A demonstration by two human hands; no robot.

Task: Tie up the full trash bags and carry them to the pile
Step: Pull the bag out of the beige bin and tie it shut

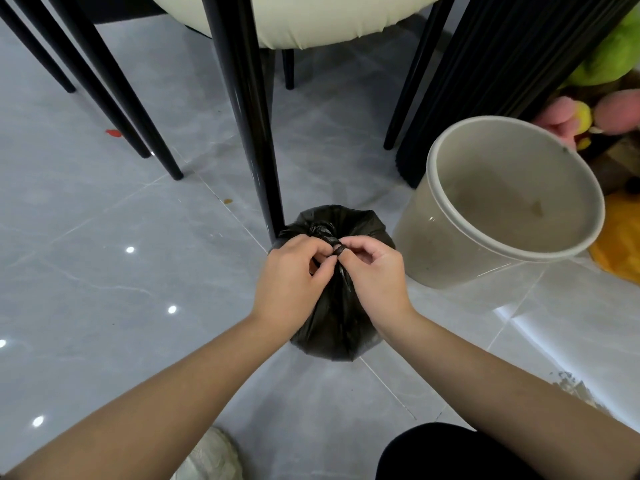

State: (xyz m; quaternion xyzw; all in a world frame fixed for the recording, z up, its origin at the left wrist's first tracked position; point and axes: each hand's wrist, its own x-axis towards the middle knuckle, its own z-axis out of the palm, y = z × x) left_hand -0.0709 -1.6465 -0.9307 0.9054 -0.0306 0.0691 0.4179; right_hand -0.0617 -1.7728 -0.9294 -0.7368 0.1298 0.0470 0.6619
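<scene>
The black trash bag [332,323] sits on the gray tile floor [104,271] in the middle of the frame, a bit below center. It is full and round. Its top is bunched into a knot [322,230] at the far side. Both hands are on the bag's top, close together, w/ the knuckles almost touching. The left hand [291,282] has its fingers curled in and pinches the twisted plastic just below the knot. The right hand [374,275] is curled too, and a thin twist of the black plastic [337,249] goes round its pointer finger. Both arms come up from the bottom corners of the frame. A shiny black chair leg [252,133] stands right behind the bag and seems to touch it at the bag's upper left. The chair's cream seat [311,22] is at the top center. More thin black legs [104,81] are in the upper left, w/ a small red bit [113,133] on the floor near them. To the right of the bag, just beside it, is a round beige trash bin [450,258] w/ its open top facing up; there are brown stains inside. Behind the bin is a black ribbed table base [485,81]. Plush toys [609,57], green, pink & yellow, are piled at the upper right edge. At the bottom there is a white shoe [211,459] and a black-clad knee [450,455].
</scene>
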